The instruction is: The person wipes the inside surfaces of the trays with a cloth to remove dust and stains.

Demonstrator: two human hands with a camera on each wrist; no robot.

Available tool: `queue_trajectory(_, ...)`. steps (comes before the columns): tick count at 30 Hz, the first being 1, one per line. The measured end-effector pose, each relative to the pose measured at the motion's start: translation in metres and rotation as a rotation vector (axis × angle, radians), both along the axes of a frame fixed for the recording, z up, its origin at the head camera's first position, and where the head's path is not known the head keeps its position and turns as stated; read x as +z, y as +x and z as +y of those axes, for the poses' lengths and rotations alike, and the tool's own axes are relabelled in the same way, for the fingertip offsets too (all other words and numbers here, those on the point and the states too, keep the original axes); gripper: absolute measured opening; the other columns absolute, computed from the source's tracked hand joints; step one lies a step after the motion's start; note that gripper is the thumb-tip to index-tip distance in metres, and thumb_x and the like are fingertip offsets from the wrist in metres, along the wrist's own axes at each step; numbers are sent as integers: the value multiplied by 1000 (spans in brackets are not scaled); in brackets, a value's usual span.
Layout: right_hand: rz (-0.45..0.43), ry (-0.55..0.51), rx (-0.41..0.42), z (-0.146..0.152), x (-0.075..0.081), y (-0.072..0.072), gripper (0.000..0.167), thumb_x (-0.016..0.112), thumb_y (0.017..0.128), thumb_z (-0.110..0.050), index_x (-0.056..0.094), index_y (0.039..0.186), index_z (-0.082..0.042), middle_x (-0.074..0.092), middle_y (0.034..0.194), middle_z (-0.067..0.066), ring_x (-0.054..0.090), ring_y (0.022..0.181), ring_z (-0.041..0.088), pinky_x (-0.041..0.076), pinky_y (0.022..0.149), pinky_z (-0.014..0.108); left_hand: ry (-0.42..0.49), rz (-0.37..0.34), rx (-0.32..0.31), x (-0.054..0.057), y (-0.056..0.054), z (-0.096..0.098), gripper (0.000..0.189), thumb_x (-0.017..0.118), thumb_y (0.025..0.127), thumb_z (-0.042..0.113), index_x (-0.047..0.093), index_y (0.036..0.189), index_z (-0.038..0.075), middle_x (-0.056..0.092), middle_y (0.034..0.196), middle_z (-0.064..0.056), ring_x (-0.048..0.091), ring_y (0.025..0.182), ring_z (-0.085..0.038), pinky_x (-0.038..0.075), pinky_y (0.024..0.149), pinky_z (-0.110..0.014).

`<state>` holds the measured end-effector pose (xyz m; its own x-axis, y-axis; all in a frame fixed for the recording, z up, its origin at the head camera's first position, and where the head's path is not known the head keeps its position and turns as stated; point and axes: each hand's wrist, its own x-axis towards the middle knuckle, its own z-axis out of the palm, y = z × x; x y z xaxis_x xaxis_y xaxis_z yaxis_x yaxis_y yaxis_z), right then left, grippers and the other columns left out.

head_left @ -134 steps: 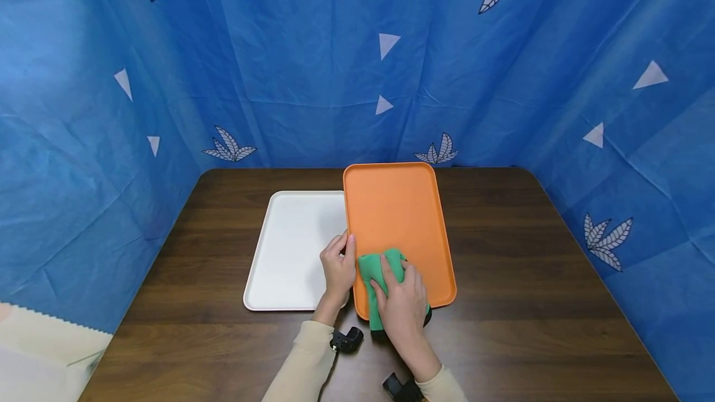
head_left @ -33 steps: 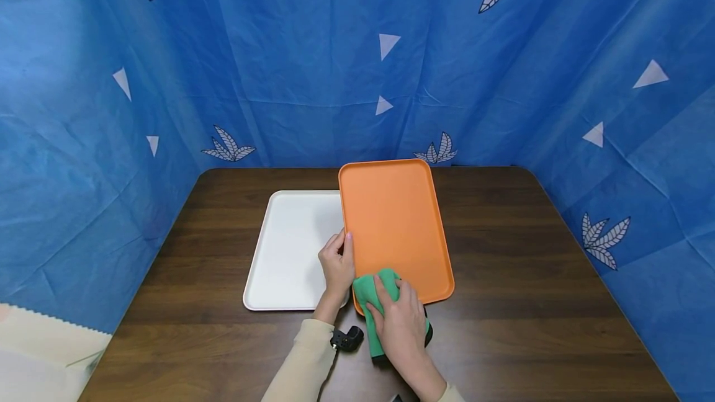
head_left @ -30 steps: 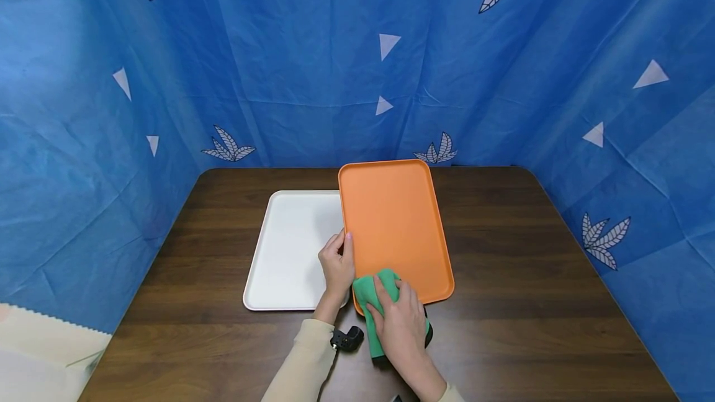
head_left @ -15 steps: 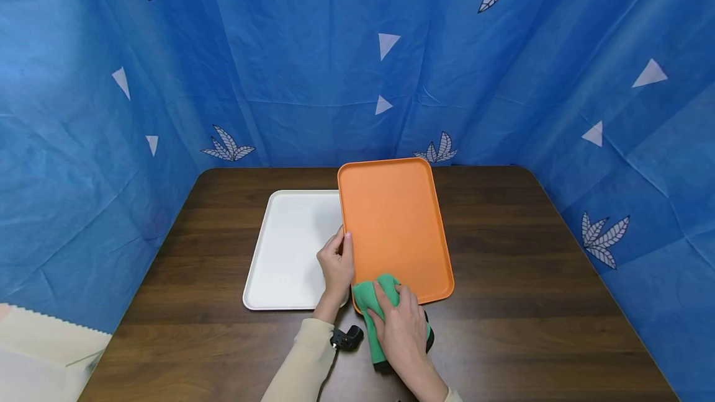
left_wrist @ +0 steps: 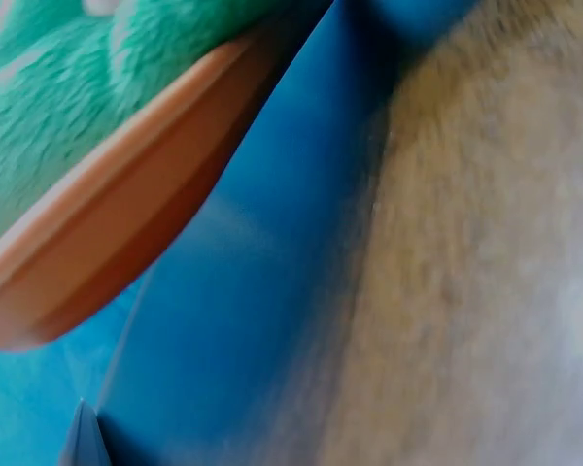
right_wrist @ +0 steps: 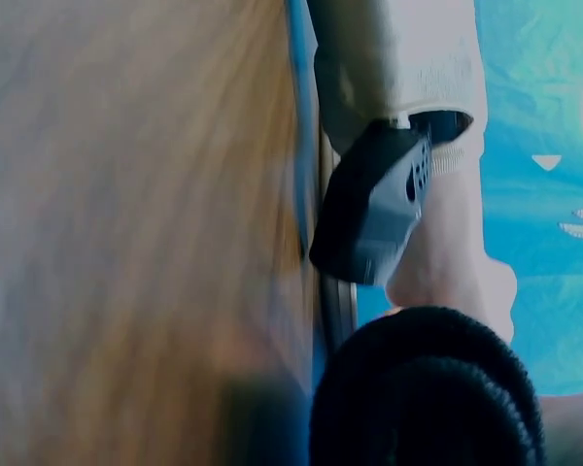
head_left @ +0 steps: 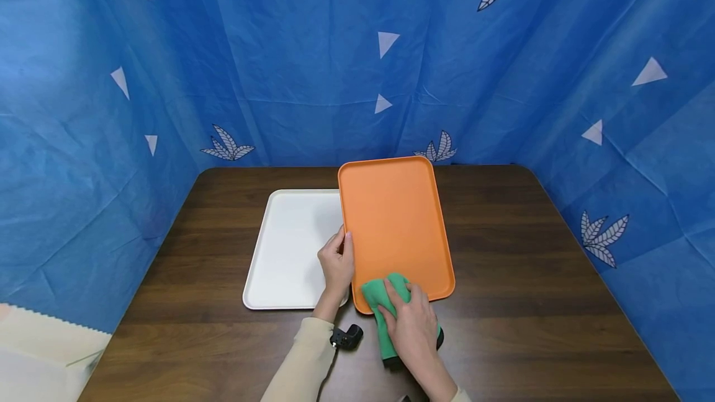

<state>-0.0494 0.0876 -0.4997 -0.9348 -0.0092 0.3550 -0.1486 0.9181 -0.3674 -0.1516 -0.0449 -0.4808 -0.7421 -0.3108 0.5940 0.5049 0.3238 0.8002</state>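
An orange tray [head_left: 396, 228] is tilted up, its far end raised and its right part standing over the table. My left hand [head_left: 337, 268] grips its left edge, thumb on the rim and fingers behind. At the near left corner my right hand [head_left: 413, 321] holds a bunched green cloth [head_left: 385, 327] with black edging against the tray. Part of the cloth hangs below the near rim. The left wrist view shows the fluffy cloth [left_wrist: 58, 136] lying over the tray's rim [left_wrist: 126, 214]. In the right wrist view, black edging [right_wrist: 423, 398] fills the bottom.
A white tray [head_left: 290, 253] lies on the dark wooden table [head_left: 536, 303] at left, partly covered by the orange tray and left hand. A black wrist camera [head_left: 347, 337] sits on the left wrist. Blue patterned curtain [head_left: 313, 79] surrounds the table's back and sides.
Since the oldest frame, my right hand and cloth have come down to the near edge, then shifted slightly right along it. The orange tray has moved up a little. My left hand keeps its grip.
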Motion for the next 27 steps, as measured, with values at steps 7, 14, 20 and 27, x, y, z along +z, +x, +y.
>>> queue_trajectory(7, -75, -9, -37, 13, 0, -3, 52, 82, 77, -30, 68, 126, -21, 61, 108, 21, 60, 96, 33, 51, 72, 47, -20, 4, 17, -9, -5, 0, 21, 57, 89, -13, 65, 108, -19, 62, 65, -24, 47, 49, -17, 36, 46, -14)
queue_trajectory(14, -92, -30, -64, 24, 0, -4, 51, 81, 79, -30, 67, 127, -19, 60, 108, 22, 60, 93, 33, 51, 65, 45, -40, 8, 34, -39, -20, -3, 21, 58, 91, -9, 68, 109, -15, 62, 63, -19, 45, 48, -12, 35, 44, -15)
queue_trajectory(20, -123, -49, -91, 34, 1, -6, 52, 80, 81, -31, 66, 129, -18, 59, 111, 25, 60, 94, 36, 50, 63, 46, -49, 5, 7, -38, -18, -6, 22, 59, 93, -3, 69, 111, -11, 62, 64, -15, 45, 52, -6, 37, 45, -16)
queue_trajectory(27, -188, -75, -140, 51, 3, -9, 52, 76, 84, -30, 63, 132, -15, 56, 121, 29, 58, 102, 43, 49, 70, 53, -93, 37, -7, -38, -19, -8, 22, 57, 95, 0, 69, 111, -8, 60, 63, -12, 47, 52, -8, 39, 45, -17)
